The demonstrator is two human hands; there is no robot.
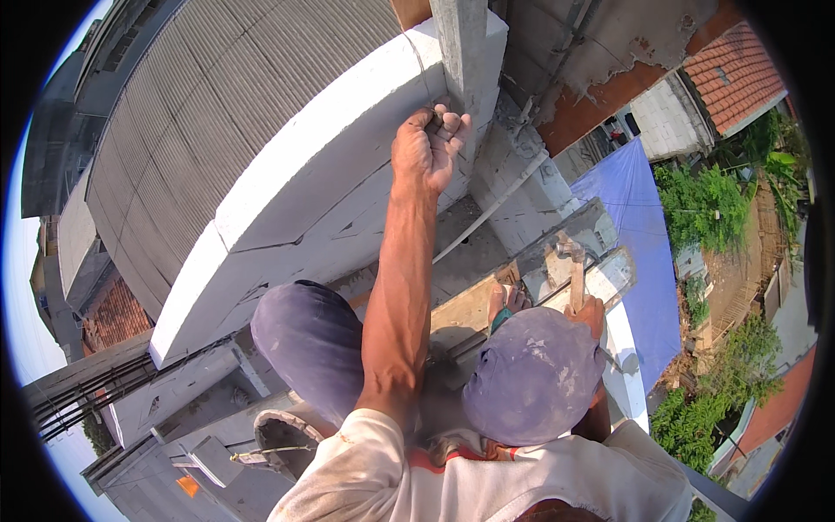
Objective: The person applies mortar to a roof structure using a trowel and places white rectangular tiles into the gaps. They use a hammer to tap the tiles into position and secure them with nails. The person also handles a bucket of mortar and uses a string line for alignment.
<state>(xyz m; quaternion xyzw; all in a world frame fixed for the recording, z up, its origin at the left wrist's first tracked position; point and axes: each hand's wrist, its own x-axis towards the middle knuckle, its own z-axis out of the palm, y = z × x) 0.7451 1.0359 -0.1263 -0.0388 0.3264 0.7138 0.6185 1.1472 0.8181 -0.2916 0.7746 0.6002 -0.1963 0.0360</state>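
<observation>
My left hand is stretched out in front, palm up, with its fingers curled in. Something small and dark may sit between the fingertips, too small to make out. The hand is in front of a white block wall, close to the foot of a grey concrete post. A thin wire runs down over the wall's top towards the hand. Beyond my right knee, my right hand is closed round the wooden handle of a hammer. The hammer stands head up; my knee partly hides that hand.
Wooden boards lie by my bare foot. A thin pole slants behind my left forearm. A blue tarp hangs at the right, with a drop to greenery. Corrugated roofing lies past the wall. A dirty bucket sits lower left.
</observation>
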